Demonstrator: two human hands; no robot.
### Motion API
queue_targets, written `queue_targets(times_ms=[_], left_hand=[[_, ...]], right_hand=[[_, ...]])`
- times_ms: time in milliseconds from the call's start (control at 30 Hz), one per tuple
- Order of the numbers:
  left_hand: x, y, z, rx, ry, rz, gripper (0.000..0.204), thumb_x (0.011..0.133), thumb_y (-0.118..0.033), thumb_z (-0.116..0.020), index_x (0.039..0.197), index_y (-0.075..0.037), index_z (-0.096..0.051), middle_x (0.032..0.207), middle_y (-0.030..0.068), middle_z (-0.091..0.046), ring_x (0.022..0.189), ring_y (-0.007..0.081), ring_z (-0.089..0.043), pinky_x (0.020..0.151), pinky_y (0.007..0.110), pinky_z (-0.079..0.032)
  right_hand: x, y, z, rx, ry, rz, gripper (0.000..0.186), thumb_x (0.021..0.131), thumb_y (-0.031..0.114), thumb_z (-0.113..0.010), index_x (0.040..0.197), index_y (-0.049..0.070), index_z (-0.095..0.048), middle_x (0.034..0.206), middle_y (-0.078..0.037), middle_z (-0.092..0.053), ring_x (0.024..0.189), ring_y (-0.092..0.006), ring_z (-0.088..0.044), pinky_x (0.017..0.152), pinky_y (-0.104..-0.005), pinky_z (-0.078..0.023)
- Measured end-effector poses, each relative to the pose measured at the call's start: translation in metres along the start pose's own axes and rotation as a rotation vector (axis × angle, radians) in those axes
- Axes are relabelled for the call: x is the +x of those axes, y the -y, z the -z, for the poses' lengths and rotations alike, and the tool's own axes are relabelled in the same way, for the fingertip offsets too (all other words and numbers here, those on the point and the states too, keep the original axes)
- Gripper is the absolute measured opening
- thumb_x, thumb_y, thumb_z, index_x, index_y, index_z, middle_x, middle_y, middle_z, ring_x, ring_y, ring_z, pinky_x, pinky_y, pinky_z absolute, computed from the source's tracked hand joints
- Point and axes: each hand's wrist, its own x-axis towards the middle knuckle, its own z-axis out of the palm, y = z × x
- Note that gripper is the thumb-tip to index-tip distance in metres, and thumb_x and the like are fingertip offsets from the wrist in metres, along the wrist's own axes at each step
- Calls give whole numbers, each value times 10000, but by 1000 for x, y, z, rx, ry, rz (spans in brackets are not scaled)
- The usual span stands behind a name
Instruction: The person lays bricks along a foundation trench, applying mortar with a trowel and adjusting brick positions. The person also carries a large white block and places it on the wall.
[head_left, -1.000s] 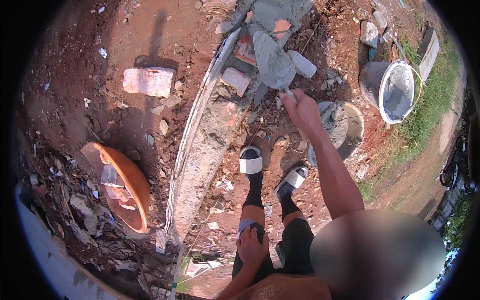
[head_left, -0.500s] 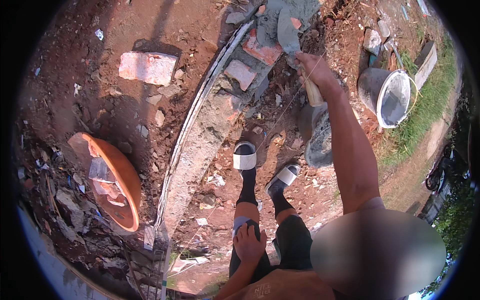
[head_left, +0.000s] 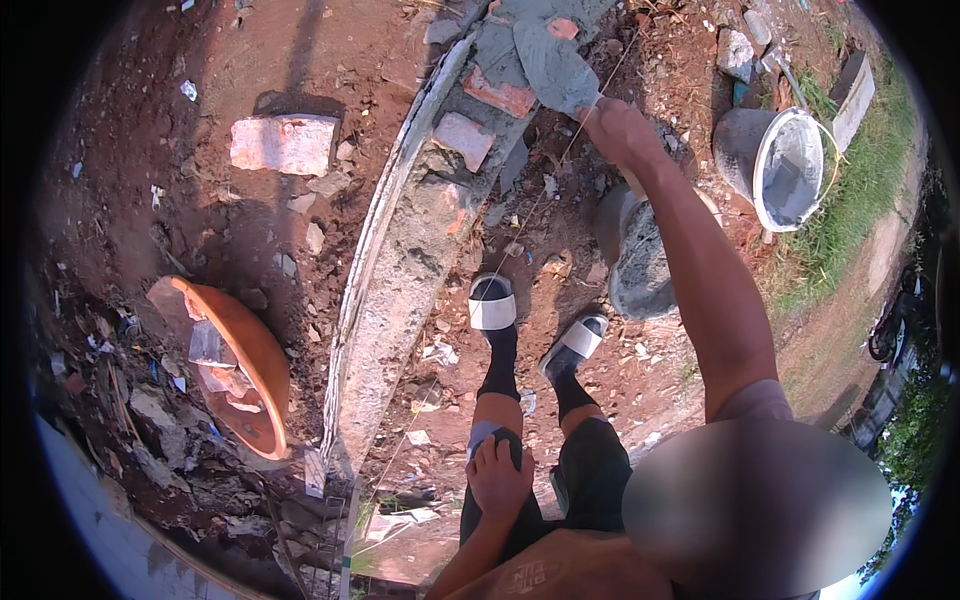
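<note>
My right hand [head_left: 617, 138] is closed round the handle of a trowel [head_left: 556, 72], whose blade is coated in grey mortar. The blade lies over wet mortar [head_left: 497, 50] at the far end of a low concrete wall [head_left: 400, 262]. Beside it, a reddish brick piece [head_left: 499, 92] sits in the mortar, and a paler brick piece [head_left: 464, 140] rests a little nearer. A small red chip [head_left: 562, 28] shows just past the blade. My left hand [head_left: 501, 478] lies on my left knee, fingers spread, holding nothing.
A white-rimmed bucket [head_left: 789, 168] with grey residue leans at the right; a second mortar-crusted bucket [head_left: 642, 262] stands below my right forearm. On the left are an orange basin [head_left: 270, 385] with brick pieces and a loose brick [head_left: 284, 144]. A thin string [head_left: 535, 232] crosses above the ground.
My right hand and the trowel have moved slightly left, and the blade has turned so more of its mortar-covered face shows. My left hand stays on the knee.
</note>
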Motion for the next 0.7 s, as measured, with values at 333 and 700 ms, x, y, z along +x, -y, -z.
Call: queue_targets(times_ms=[333,700], left_hand=[[-12,-14,-13,75,71,26,408,796,-366,-609,1031,-33,-588,1148,185,-560,1045,334,-549,860,467,-406],[-20,-25,-37,191,116,-38,442,786,-388,-607,1044,-29,-589,1177,183,-547,1078,328,-528,885,483,-374]], right_hand=[[-330,-33,-17,600,-5,-852,303,840,339,-613,854,38,-582,735,-189,-631,690,-358,-627,658,-437,-471],[-249,-75,-112,210,679,-500,332,837,259,-509,1031,26,-644,1040,-159,-654,962,-317,-639,834,-397,-514]])
